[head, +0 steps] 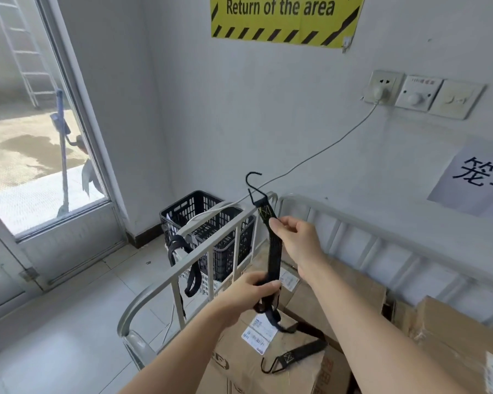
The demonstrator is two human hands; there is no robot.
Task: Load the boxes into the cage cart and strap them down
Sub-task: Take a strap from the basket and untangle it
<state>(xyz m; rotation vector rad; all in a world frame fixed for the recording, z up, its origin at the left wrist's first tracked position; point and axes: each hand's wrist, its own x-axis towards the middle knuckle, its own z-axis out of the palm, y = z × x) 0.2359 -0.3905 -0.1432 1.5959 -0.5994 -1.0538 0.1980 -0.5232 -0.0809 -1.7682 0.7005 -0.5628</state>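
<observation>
Now the strap is up, boxes waiting below

Right, we are at centre frame with the strap lifted above the cage cart. Our right hand pinches the webbing just below the upper hook, thumb and fingertips closed on it. Our left hand, lower in the frame, is curled round the bunched middle of the same strap. The rest droops from that fist, and the second hook lies on top of a cardboard box at bottom centre. More boxes sit inside the cart towards the lower right.

We judge the loading largely done and the strapping in hand. This webbing looks soft and light; it will flop and twist. So we would hold it close behind each hook, where the stitched end looks stiffer, and keep it flat across the cartons. The hooks look thin and rigid, made to catch a bar of the cart. Cardboard corners may crush if we pull hard.

A spare strap hangs over the left rail, in front of a black crate.
</observation>
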